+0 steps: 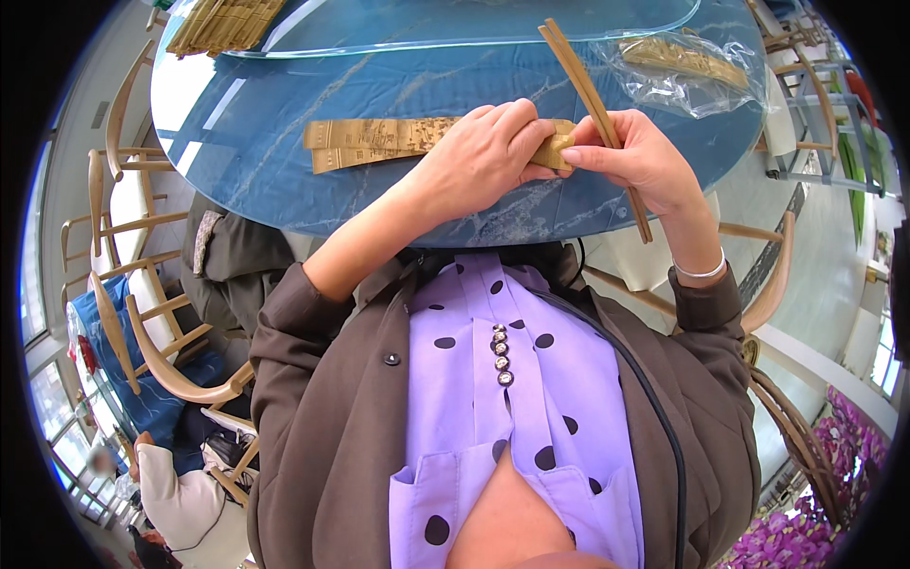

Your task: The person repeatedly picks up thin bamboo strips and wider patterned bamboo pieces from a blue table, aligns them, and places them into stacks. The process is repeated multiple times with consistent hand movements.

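I find the left fingers (531, 131) curled over paper sleeves (370, 140), the right fingers (592, 159) pinching a paper end (553, 152) and holding chopsticks (574, 71). That divided grip could let the chopsticks slip.

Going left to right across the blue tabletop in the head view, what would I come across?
Stack of gold sleeves at the far edge, flat gold sleeves, left hand, chopsticks, clear plastic bag. The right hand is left out because it overlaps the chopsticks.
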Motion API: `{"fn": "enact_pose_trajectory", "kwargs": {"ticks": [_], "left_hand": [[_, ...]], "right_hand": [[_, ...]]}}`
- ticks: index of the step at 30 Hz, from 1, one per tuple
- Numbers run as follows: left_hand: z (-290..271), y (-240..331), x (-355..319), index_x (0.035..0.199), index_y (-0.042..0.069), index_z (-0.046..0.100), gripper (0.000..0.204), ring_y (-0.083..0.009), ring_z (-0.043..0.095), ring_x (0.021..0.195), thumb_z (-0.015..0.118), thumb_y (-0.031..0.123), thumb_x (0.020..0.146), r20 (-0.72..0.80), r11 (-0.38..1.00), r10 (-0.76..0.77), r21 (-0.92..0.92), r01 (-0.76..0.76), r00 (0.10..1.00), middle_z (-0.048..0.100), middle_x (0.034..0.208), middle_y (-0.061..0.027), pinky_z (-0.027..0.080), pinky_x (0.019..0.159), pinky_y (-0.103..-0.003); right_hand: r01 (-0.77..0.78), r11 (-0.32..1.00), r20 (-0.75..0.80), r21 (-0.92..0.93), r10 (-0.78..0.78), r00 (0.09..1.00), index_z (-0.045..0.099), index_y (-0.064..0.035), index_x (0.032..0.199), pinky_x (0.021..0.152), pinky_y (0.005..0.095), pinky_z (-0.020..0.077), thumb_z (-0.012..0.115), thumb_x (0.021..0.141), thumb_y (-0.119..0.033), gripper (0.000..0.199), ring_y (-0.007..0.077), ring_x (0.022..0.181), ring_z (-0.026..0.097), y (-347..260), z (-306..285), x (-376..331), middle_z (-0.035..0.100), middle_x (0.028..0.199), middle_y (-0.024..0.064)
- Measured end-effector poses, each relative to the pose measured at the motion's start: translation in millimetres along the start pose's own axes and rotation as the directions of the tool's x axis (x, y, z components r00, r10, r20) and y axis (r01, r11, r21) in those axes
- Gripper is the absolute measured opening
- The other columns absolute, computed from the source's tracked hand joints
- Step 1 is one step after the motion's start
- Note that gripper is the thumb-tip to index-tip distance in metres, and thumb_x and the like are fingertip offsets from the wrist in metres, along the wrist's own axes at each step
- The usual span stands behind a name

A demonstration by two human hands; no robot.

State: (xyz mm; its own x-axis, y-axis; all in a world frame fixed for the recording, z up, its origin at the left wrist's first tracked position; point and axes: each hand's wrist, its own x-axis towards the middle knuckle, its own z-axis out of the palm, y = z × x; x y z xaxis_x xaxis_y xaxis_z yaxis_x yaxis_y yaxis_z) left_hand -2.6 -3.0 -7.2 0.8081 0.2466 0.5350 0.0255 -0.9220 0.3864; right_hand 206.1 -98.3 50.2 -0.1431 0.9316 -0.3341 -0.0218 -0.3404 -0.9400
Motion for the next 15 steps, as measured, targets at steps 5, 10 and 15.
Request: {"fn": "enact_pose_trajectory", "kwargs": {"ticks": [5,10,15], "left_hand": [[0.6,0.0,-0.3,0.117,0.003,0.058,0.049,-0.0281,0.060,0.088,0.077,0.028,0.080,-0.020,1.000,0.018,0.009,-0.018,1.000,0.053,0.100,-0.0094,0.050,0.080,-0.038],[1.6,-0.9,-1.0,0.117,0.003,0.058,0.049,-0.0284,0.060,0.090,0.078,0.028,0.079,-0.007,1.000,0.006,0.017,-0.006,1.000,0.053,0.101,-0.0096,0.050,0.081,-0.039],[1.5,-0.7,-1.3,0.117,0.004,0.058,0.049,-0.0291,0.060,0.093,0.078,0.028,0.080,0.013,1.000,-0.009,0.005,0.009,1.000,0.053,0.102,-0.0098,0.050,0.083,-0.039]], "right_hand": [[-0.020,0.996,-0.064,-0.092,0.015,0.998,0.071,0.0011,0.097,0.076,0.0220,0.0476,0.078,0.087,-0.018,0.022,0.0084,0.080,0.062,0.1,6.8,1.5,0.070,0.086,0.0049],[0.024,0.992,-0.094,-0.122,-0.036,0.995,0.071,0.0022,0.099,0.078,0.0232,0.0480,0.078,0.087,-0.018,0.025,0.0084,0.083,0.062,9.6,5.7,4.7,0.070,0.088,0.0045],[0.027,0.992,-0.092,-0.124,-0.039,0.995,0.072,0.0034,0.102,0.082,0.0252,0.0495,0.078,0.087,-0.016,0.025,0.0097,0.085,0.064,9.9,6.7,6.5,0.071,0.091,0.0055]]}}
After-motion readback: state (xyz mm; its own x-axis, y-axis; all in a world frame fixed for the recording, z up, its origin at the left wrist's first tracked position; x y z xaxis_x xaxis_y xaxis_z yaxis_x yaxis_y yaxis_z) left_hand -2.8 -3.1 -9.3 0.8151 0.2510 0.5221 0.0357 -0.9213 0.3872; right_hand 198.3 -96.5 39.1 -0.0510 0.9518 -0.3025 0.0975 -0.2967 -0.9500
